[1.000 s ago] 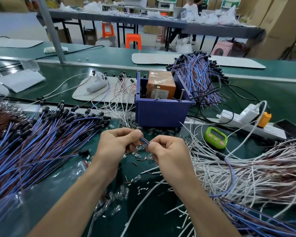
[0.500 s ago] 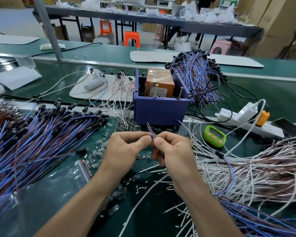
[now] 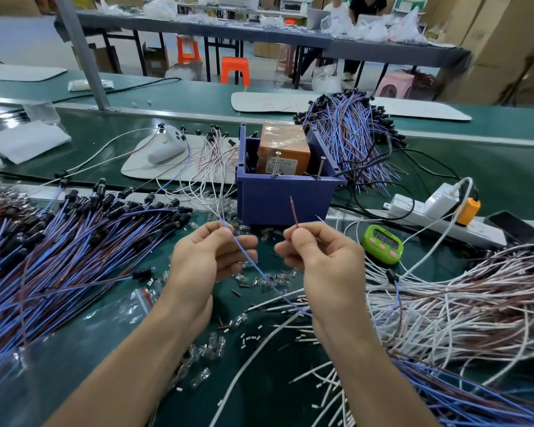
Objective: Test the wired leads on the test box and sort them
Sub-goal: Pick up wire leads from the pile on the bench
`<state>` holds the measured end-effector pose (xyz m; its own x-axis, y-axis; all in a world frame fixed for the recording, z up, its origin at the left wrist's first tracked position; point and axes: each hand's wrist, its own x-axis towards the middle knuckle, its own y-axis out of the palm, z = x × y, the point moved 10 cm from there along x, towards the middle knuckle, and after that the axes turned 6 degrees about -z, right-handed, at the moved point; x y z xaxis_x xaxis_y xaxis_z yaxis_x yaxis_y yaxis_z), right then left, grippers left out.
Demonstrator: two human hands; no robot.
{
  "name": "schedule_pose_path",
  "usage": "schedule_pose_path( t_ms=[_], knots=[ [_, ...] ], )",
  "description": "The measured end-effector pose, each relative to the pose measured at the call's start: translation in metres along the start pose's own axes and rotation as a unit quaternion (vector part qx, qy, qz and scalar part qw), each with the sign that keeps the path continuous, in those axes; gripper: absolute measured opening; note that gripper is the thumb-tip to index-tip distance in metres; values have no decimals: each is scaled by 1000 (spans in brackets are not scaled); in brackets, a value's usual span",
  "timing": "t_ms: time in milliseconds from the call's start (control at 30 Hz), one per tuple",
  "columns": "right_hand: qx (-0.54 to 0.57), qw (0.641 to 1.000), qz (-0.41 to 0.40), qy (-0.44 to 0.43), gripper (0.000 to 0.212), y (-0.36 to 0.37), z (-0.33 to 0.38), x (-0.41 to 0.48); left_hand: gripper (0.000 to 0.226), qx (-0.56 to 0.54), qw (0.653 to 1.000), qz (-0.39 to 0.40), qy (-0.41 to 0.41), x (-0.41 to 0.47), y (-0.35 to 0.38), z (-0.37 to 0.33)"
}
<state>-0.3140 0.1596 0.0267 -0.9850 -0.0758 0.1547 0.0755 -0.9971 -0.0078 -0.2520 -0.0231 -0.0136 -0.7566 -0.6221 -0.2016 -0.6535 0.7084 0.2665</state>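
Underneath everything runs the green-topped bench (image 3: 490,155). Left of the fingers, a wide heap of blue and brown wired leads with black caps (image 3: 59,248) fans across it. Right of the fingers lies a tangled mass of white and brownish wires (image 3: 460,303). Just beyond the fingers stands a blue plastic bin (image 3: 284,201), open at the top, with an orange rectangular box (image 3: 282,147) inside it and two metal screws (image 3: 321,167) standing up at its near rim. Past the bin and to the right, well away from the fingers, a second bundle of blue and brown leads (image 3: 352,134) lies in a mound. Right of the fingers and farther back lies a white power strip (image 3: 401,208), and between it and the right fingers sits a small green digital timer (image 3: 382,241).

The left hand (image 3: 204,260) and the right hand (image 3: 324,257) are raised side by side above the bench, near each other but apart. The left fingers pinch a thin blue wire (image 3: 261,274) near its free end; the wire slopes down and to the right, passing under the right wrist. The right fingers pinch a thin brown wire (image 3: 293,211), whose short free end stands upright in front of the bin's near wall. Beneath the fingers, small clear plastic pieces (image 3: 210,343) and short white offcuts (image 3: 250,337) lie scattered.
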Motion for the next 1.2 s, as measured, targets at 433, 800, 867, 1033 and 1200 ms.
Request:
schedule_pose_path(
  t_ms=[433, 800, 867, 1033, 1200],
  knots=[
    [-38, 995, 87, -35, 16, 1, 32, 3, 34, 69, 995, 30, 69, -4, 12, -8],
    [-213, 973, -20, -86, 17, -126, 74, 60, 26, 119, 990, -4, 70, 2, 4, -1],
    [-226, 971, -21, -77, 17, -138, 68, 66, 25, 124, 990, -3, 68, 4, 3, 1],
    [-350, 935, 47, -24, 18, -134, 39, 65, 29, 139, 987, 9, 78, 6, 5, 5],
    [-505, 863, 15, 13, 22, -137, 15, 55, 27, 161, 983, 25, 90, 6, 7, 6]
  ],
)
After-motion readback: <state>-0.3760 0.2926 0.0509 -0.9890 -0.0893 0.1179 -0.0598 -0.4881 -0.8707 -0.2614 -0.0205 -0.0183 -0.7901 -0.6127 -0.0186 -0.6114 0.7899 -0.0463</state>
